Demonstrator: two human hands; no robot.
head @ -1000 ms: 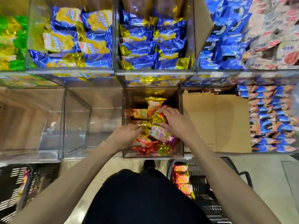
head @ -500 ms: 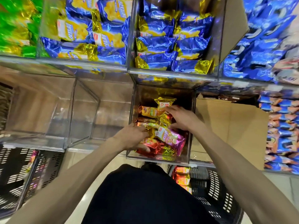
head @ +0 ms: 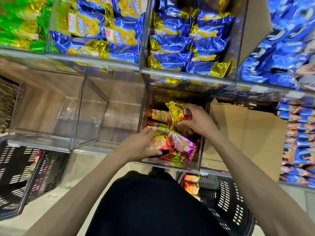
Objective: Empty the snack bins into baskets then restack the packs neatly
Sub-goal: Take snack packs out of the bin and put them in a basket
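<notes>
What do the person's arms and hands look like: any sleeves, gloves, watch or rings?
The left forearm and right forearm are bare to the frame's edge, with no sleeve in view. The left hand and right hand wear no gloves; no watch, bracelet or ring shows. A black garment covers the body below.

Pale tiled floor (head: 81,167); wood-grain shelf (head: 39,106); cardboard sheet (head: 247,133) at right.

Left forearm (head: 88,183), right forearm (head: 247,167) bare up to frame edge; plain black garment (head: 153,210) covers torso.
</notes>
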